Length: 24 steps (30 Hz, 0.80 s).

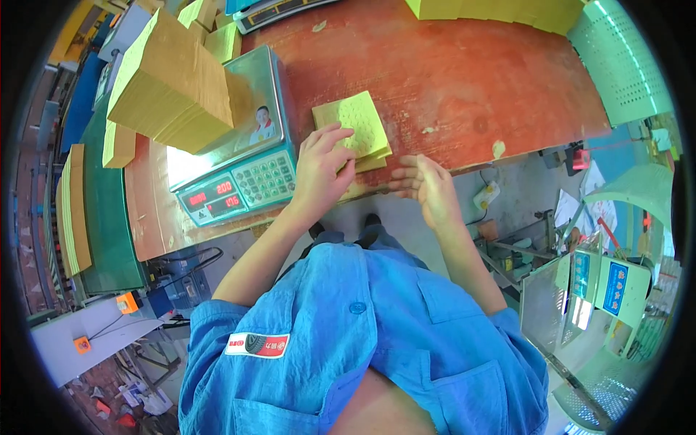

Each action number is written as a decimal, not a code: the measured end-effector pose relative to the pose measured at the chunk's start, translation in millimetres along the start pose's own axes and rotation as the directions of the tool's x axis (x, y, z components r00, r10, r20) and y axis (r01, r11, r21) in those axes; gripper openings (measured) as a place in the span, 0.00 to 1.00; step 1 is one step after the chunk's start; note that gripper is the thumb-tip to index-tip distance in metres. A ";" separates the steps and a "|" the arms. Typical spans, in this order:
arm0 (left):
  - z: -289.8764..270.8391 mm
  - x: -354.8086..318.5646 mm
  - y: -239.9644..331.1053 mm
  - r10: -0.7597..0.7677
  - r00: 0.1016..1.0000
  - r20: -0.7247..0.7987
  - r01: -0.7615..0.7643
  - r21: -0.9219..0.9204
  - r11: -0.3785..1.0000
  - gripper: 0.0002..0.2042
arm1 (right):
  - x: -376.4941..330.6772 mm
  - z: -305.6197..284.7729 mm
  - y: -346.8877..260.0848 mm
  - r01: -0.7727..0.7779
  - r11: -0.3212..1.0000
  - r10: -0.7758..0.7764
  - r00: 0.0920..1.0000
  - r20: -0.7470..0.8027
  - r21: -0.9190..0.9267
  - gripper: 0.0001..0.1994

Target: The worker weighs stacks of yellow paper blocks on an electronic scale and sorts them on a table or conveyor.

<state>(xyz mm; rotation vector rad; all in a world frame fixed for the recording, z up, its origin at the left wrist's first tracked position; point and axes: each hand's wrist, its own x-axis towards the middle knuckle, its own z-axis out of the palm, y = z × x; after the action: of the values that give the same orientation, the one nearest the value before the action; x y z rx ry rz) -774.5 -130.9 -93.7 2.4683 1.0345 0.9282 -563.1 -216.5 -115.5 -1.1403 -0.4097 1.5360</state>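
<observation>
A small stack of yellow paper sheets (366,123) lies near the front edge of the red table, its layers slightly out of line. My left hand (325,163) is at the stack's left front side, fingers loosely bent and apart, the fingertips touching or just over the paper. To the right of the stack, my right hand (433,190) is held open past the table edge, fingers stretched toward the paper and nothing in them. Left of my left hand stands a digital scale (264,177) with a lit red display. A tall block of yellow paper (170,87) rests on its metal plate.
More yellow paper stacks (500,9) line the table's far edge, with others (118,145) at the left. Part of a second scale (279,13) shows at the back. A perforated pale green panel (616,61) borders the worn red table (464,80) at the right.
</observation>
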 end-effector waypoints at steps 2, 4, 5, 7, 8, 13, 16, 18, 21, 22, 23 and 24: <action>-7.0 -1.2 10.0 0.086 0.995 0.045 -0.087 0.018 0.996 0.04 | 9.0 9.9 -9.5 -0.119 0.990 0.117 0.993 0.031 0.077 0.14; -5.3 -6.5 13.8 0.169 0.982 0.085 -0.172 0.034 0.984 0.05 | 21.5 20.7 -16.2 -0.153 0.987 0.155 0.987 0.043 -0.045 0.15; -0.6 -14.5 13.6 0.158 0.983 0.097 -0.158 -0.008 0.987 0.05 | 30.7 20.7 -6.4 -0.075 0.989 0.080 0.996 0.039 -0.126 0.13; -3.6 -28.5 11.8 0.061 0.994 0.092 -0.052 -0.100 0.994 0.13 | 34.1 25.2 -6.3 0.045 0.938 -0.027 0.998 0.058 -0.343 0.12; -8.6 -34.9 10.0 0.060 0.996 0.066 -0.054 -0.087 0.995 0.13 | 34.3 30.3 -7.9 0.155 0.834 -0.121 0.988 0.098 -0.529 0.11; -76.0 -21.1 4.9 -0.518 0.797 0.311 0.392 -0.918 0.052 0.17 | -41.4 111.8 -67.6 0.507 0.661 -0.383 0.862 0.333 -0.553 0.14; -154.1 -10.7 -5.0 -0.545 0.802 0.246 0.365 -0.923 0.120 0.10 | -47.5 169.2 -87.5 0.587 0.663 -0.452 0.808 0.377 -0.464 0.11; -215.0 -5.1 -9.6 -0.540 0.840 0.053 0.285 -0.891 0.354 0.08 | -37.0 218.9 -105.9 0.680 0.406 -0.514 0.722 0.463 -0.610 0.09; -308.9 32.4 -46.2 -0.459 0.862 -0.215 0.165 -0.737 0.655 0.12 | 1.2 311.8 -128.3 0.775 0.417 -0.547 0.631 0.550 -0.475 0.09; -330.7 51.7 -63.9 -0.425 0.879 -0.217 0.150 -0.719 0.678 0.13 | 21.5 335.7 -135.0 0.771 0.486 -0.538 0.635 0.555 -0.411 0.11; -353.6 66.0 -98.9 -0.449 0.868 -0.213 0.221 -0.645 0.731 0.13 | 42.8 365.7 -134.2 0.767 0.579 -0.546 0.616 0.567 -0.276 0.13; -367.9 79.2 -121.7 -0.473 0.866 -0.164 0.268 -0.647 0.714 0.13 | 61.5 386.8 -134.0 0.746 0.651 -0.565 0.599 0.568 -0.140 0.16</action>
<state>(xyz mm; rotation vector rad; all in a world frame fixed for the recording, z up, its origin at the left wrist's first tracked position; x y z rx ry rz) -1042.0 21.9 154.3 1.5289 1.0646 1.2953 -801.1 2.2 143.1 -0.6986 -1.3686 1.0359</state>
